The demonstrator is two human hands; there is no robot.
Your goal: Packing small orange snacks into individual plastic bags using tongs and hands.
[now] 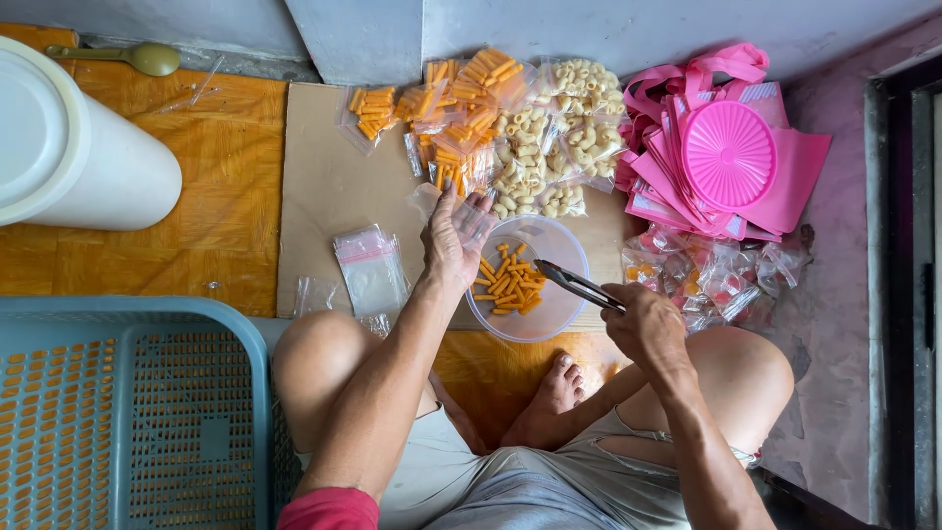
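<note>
My left hand (453,236) holds a small clear plastic bag (428,199) open beside a clear bowl (559,312) that contains several orange tube-shaped snacks (507,280). My right hand (640,322) grips dark metal tongs (576,284), whose tips reach over the bowl's right side toward the snacks. Both hands hover above a brown cardboard sheet (334,186) on the floor, between my bent knees.
Filled bags of orange and pale snacks (510,123) lie at the cardboard's far end. Empty zip bags (371,270) sit left. Pink bags with a pink lid (728,155), candy packets (711,280), a white tub (69,147), a spoon (147,57) and a blue basket (128,412) surround me.
</note>
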